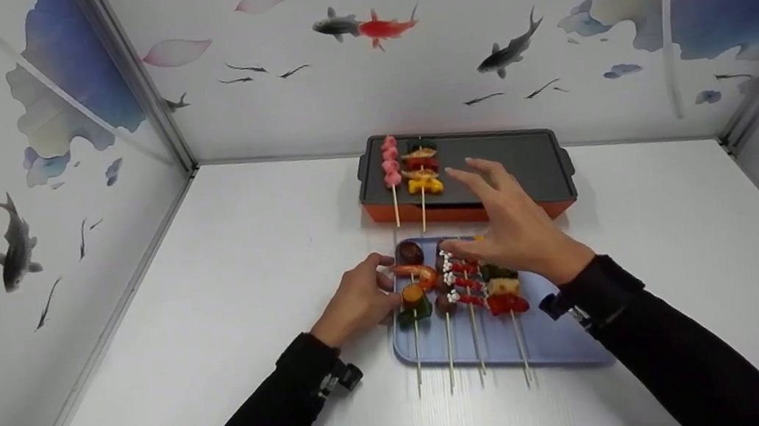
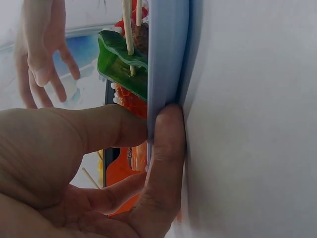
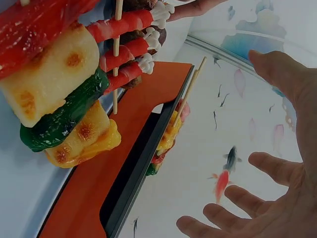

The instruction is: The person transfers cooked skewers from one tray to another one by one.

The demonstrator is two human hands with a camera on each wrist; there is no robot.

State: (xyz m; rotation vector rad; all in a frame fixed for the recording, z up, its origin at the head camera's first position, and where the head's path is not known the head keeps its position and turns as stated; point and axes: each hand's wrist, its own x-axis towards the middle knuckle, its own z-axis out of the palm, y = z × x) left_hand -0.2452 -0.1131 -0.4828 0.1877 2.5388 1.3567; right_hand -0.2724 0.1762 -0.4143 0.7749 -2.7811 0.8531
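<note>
My left hand (image 1: pixel 360 299) pinches the left rim of a blue tray (image 1: pixel 560 336); the left wrist view shows thumb and fingertip on either side of the rim (image 2: pixel 168 54). Several toy food skewers lie side by side on the tray: a shrimp skewer (image 1: pixel 416 274) by my left hand, a brown ball skewer (image 1: pixel 445 304), a red skewer with white tips (image 1: pixel 465 283) and a vegetable skewer (image 1: pixel 506 292). Over the far part of these skewers hovers my right hand (image 1: pixel 518 223), fingers spread and holding nothing. It partly hides the skewers' far ends.
Behind the tray stands an orange grill with a black plate (image 1: pixel 505 158). On its left side lie a pink ball skewer (image 1: pixel 390 161) and a mixed skewer (image 1: pixel 422 170), sticks overhanging the front edge. White walls with painted fish enclose the white table (image 1: pixel 265 244).
</note>
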